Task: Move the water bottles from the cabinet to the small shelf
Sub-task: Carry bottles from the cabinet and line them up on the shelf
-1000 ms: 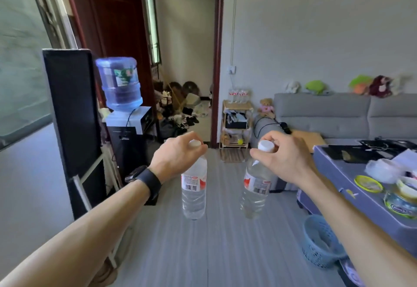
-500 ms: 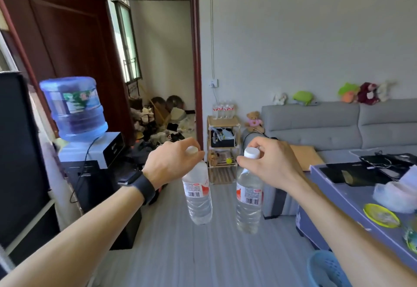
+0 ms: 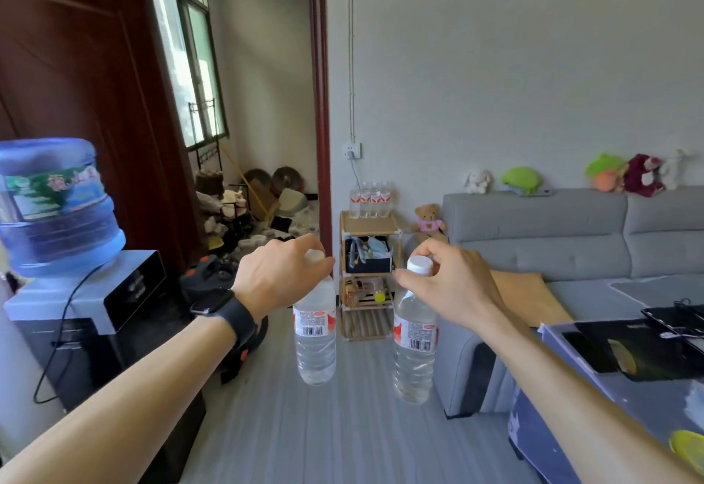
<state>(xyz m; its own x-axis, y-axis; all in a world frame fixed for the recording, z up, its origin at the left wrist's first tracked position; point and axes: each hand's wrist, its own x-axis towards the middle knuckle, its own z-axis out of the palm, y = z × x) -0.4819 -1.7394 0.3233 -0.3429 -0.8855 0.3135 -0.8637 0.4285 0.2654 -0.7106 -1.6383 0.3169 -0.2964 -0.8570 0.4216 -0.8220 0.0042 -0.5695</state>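
My left hand [image 3: 280, 276], with a dark watch on the wrist, grips the white cap of a clear water bottle [image 3: 315, 335] that hangs upright above the floor. My right hand [image 3: 451, 285] pinches the cap of a second clear water bottle [image 3: 414, 346] the same way. Both bottles have red and white labels. Straight ahead, between the two bottles, stands the small wooden shelf [image 3: 368, 274] against the wall. Several water bottles [image 3: 370, 199] stand in a row on its top board. The cabinet is out of view.
A water dispenser [image 3: 87, 293] with a blue jug [image 3: 53, 205] stands at the left, its cable hanging down. A grey sofa [image 3: 552, 239] with plush toys runs along the right wall. A blue-covered table [image 3: 624, 399] is at the near right. An open doorway [image 3: 259, 140] shows clutter beyond.
The view has moved forward and turned left; the shelf is nearer and larger. Both hands still carry their bottles by the caps, now slightly farther apart.
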